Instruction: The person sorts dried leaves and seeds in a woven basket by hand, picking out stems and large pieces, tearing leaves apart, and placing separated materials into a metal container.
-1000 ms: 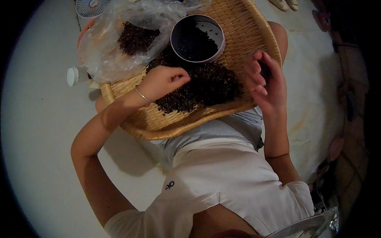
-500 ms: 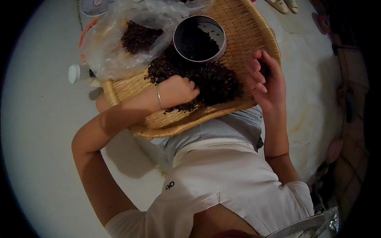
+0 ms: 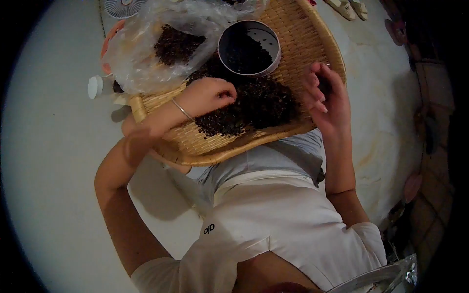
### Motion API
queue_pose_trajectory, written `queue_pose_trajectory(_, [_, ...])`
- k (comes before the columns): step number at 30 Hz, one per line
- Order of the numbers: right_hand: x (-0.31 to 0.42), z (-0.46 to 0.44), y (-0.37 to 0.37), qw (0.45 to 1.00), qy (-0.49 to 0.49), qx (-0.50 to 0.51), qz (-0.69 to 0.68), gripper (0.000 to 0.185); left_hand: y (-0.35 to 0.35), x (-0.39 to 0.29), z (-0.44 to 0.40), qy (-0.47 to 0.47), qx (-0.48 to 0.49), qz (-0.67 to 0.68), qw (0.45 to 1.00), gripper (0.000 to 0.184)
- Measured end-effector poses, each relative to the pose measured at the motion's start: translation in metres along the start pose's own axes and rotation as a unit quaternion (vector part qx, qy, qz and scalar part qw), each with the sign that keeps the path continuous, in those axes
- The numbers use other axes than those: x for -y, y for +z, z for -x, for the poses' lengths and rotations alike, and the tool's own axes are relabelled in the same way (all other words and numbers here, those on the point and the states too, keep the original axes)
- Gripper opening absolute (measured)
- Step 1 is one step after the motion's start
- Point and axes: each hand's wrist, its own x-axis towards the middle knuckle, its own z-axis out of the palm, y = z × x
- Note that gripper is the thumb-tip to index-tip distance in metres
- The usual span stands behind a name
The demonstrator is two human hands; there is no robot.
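A woven basket tray (image 3: 293,34) rests on my lap with a pile of small dark pieces (image 3: 268,105) spread across it. Over the pile's left part is my left hand (image 3: 212,96), a thin bangle on its wrist, its fingers curled together; what they pinch, if anything, is too small to make out. By the tray's right rim my right hand (image 3: 326,95) is palm up with fingers loosely bent, and something dark lies in its palm. Behind the pile stands a round tin (image 3: 249,48) partly filled with dark pieces.
A clear plastic bag (image 3: 141,68) with more dark pieces overlaps the tray's left side. Left of it are a small white-capped container (image 3: 95,87) and an orange rim (image 3: 110,41). A fan (image 3: 125,7) is at the top left, and shoes (image 3: 344,9) lie at the top right.
My left hand reached down to the pile, then lifted back up and left with curled fingers. The tray, tin and bag have shifted slightly in view. My right hand has barely moved.
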Motion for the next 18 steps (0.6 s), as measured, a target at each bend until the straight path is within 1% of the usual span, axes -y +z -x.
queue_pose_trajectory(1, [-0.001,0.000,-0.001,1.000,-0.001,-0.006,0.006,0.024,-0.004,0.004,0.002,-0.059,0.004,0.084,0.995,0.020])
queue_pose_trajectory(2, [-0.002,0.000,-0.001,1.000,-0.001,-0.012,0.011,0.024,-0.008,0.007,0.003,-0.060,0.003,0.085,0.995,0.020])
queue_pose_trajectory(3, [-0.002,0.000,0.000,1.000,0.001,-0.012,0.013,0.024,-0.019,0.001,0.002,-0.162,0.029,0.171,0.971,0.019])
queue_pose_trajectory(4, [-0.003,-0.001,0.000,1.000,0.008,-0.012,0.006,0.024,-0.025,-0.001,0.001,-0.261,0.055,0.255,0.929,0.018])
queue_pose_trajectory(5, [-0.003,-0.002,0.001,1.000,0.014,-0.011,-0.001,0.024,-0.021,0.010,0.004,-0.251,0.046,0.297,0.920,0.018])
queue_pose_trajectory(9, [-0.003,-0.003,0.002,1.000,0.019,-0.009,-0.003,0.024,-0.015,0.019,0.008,-0.273,0.027,0.290,0.917,0.019])
queue_pose_trajectory(10, [-0.003,-0.003,0.001,1.000,0.021,-0.007,-0.005,0.024,-0.011,0.022,0.009,-0.189,-0.037,0.138,0.971,0.019])
queue_pose_trajectory(11, [-0.003,-0.003,0.001,1.000,0.023,-0.005,-0.008,0.024,-0.009,0.024,0.011,-0.098,-0.101,-0.019,0.990,0.020])
queue_pose_trajectory(12, [-0.003,-0.004,0.001,1.000,0.024,-0.006,-0.008,0.024,-0.012,0.009,0.013,-0.099,-0.101,-0.018,0.990,0.020])
queue_pose_trajectory(13, [-0.003,-0.004,0.001,1.000,0.026,0.001,-0.014,0.025,-0.019,-0.018,0.018,-0.025,-0.151,-0.107,0.982,0.020])
queue_pose_trajectory(15, [-0.003,-0.004,0.000,0.999,0.028,0.009,-0.020,0.025,-0.017,-0.036,0.018,0.048,-0.199,-0.195,0.959,0.021])
queue_pose_trajectory(17, [-0.003,-0.004,-0.001,1.000,0.022,-0.012,0.001,0.024,-0.007,-0.036,0.015,0.032,0.005,-0.207,0.978,0.017])
queue_pose_trajectory(18, [-0.003,-0.003,0.001,1.000,0.023,-0.012,0.000,0.024,-0.001,-0.035,0.013,0.030,0.006,-0.207,0.978,0.017])
